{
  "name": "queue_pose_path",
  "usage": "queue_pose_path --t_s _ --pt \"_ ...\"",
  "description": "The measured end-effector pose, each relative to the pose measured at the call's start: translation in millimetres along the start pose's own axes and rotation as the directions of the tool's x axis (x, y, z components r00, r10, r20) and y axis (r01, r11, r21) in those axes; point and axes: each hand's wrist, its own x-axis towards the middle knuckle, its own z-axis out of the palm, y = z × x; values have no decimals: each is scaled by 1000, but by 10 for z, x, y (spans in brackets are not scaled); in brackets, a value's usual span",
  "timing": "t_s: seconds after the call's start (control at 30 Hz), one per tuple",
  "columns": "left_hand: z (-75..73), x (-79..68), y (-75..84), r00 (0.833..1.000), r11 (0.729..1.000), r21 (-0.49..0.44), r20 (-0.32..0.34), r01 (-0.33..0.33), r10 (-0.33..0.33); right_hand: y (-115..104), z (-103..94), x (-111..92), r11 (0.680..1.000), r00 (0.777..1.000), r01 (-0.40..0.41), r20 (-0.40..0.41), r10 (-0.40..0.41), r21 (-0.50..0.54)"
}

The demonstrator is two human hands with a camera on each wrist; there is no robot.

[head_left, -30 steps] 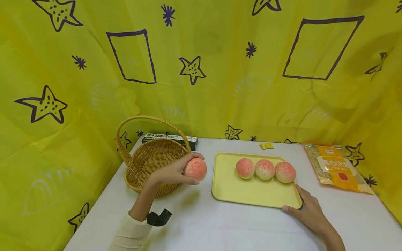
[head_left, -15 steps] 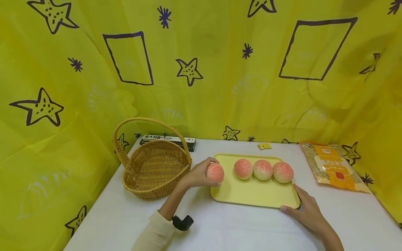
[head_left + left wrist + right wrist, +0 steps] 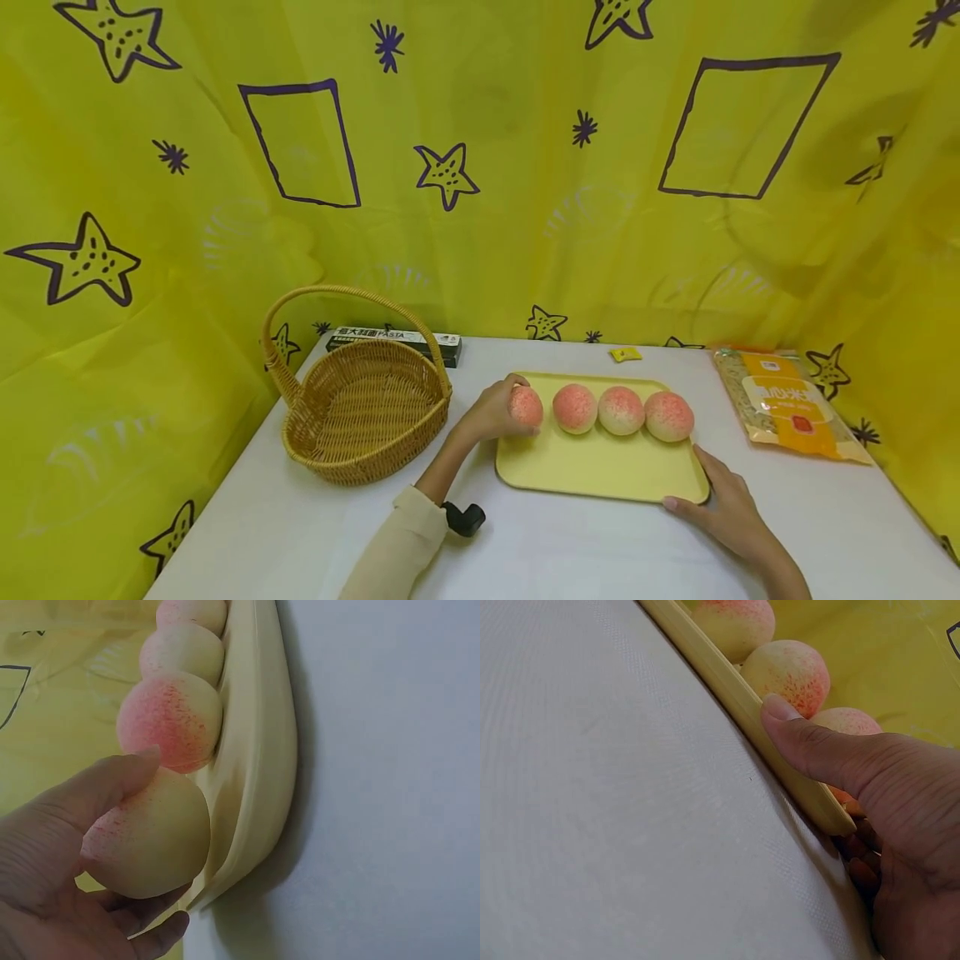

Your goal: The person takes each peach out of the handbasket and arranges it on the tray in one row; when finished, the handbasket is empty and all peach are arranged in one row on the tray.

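Note:
My left hand (image 3: 497, 410) grips a pink-and-cream peach (image 3: 527, 407) over the left end of the pale yellow tray (image 3: 600, 475). In the left wrist view the thumb lies on top of this peach (image 3: 154, 836) with the fingers under it; whether it touches the tray there, I cannot tell. Three more peaches stand in a row on the tray, the nearest peach (image 3: 575, 408) just right of the held one. My right hand (image 3: 731, 508) holds the tray's front right corner, thumb on the rim and fingers round the side, partly hidden in the right wrist view.
A wicker basket (image 3: 367, 462) with a tall handle stands to the left. Behind it lies a pasta box (image 3: 450, 348). A small yellow packet (image 3: 626, 354) lies beyond the tray, and an orange-and-clear food bag (image 3: 787, 404) lies at the right. A yellow curtain hangs behind the white table.
My left hand has carried the peach rightward from beside the basket to over the tray's left end. The right hand keeps its hold on the tray corner. The head view has shifted slightly.

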Motion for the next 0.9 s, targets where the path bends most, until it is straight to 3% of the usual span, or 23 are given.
queue_pose_path --t_s 0.6,0.9 --pt "112 191 -20 999 999 27 -21 42 -42 13 -7 -19 1000 1000 -20 11 20 -5" --pt "105 174 -70 999 999 -20 -8 46 -46 1 -9 -13 1000 1000 -6 8 6 -1"
